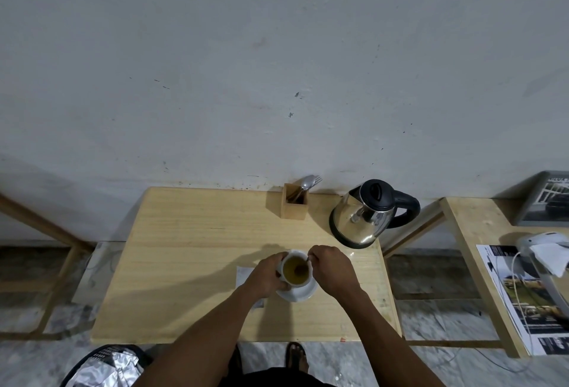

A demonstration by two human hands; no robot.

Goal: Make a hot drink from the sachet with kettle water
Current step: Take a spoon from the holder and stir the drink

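A white cup (295,255) of yellow-brown drink stands on a white saucer (303,293) near the front right of the wooden table (191,251). My left hand (264,277) wraps around the cup's left side. My right hand (331,268) pinches the handle of a spoon (303,266) whose bowl sits in the liquid. A pale sachet (244,274) lies flat on the table, mostly under my left wrist. The steel kettle (366,217) with a black lid and handle stands at the back right corner, lid closed.
A wooden cutlery holder (295,205) with a spoon and fork stands against the wall left of the kettle. A second table (480,251) on the right carries papers, a cable and a white device. A bin (104,366) with foil sits on the floor front left.
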